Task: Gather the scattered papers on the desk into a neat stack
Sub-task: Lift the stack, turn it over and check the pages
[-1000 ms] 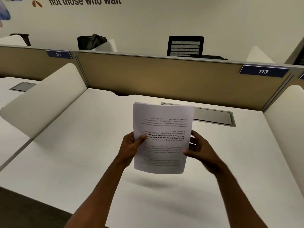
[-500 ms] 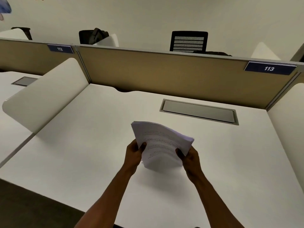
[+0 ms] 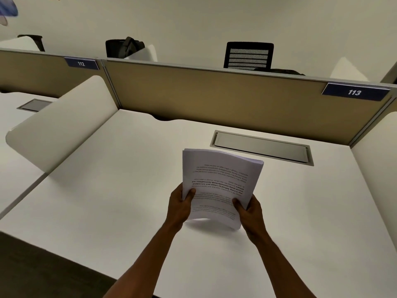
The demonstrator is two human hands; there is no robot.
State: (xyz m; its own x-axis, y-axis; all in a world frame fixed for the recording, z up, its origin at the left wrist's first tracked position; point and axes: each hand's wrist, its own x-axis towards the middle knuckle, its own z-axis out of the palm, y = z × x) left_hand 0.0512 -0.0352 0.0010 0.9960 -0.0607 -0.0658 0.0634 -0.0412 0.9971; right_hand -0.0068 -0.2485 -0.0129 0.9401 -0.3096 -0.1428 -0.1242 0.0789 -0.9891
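Over the middle of the white desk, nearer its front edge than its back, a stack of printed papers is held up between two hands. The left hand grips the stack's left edge low down, thumb across the top sheet; the right hand grips the lower right corner, thumb likewise on the face. The sheets bow a little, the top edge arching away toward the back, and the lower edge seems to hang just above the desk surface, a soft shadow under it; whether it touches I cannot tell. The print reads upside down from this view.

Behind the papers, toward the back right of the desk, a long grey cable hatch is set flush into the surface. A tan partition runs along the back edge, carrying a blue label marked 113 at its right end and another marked 112 over the neighbouring desk to the left. A rounded white divider panel stands along the left edge, and another rises at the right edge. Beyond the partition, a black mesh-backed office chair and a dark bag show against a pale wall.
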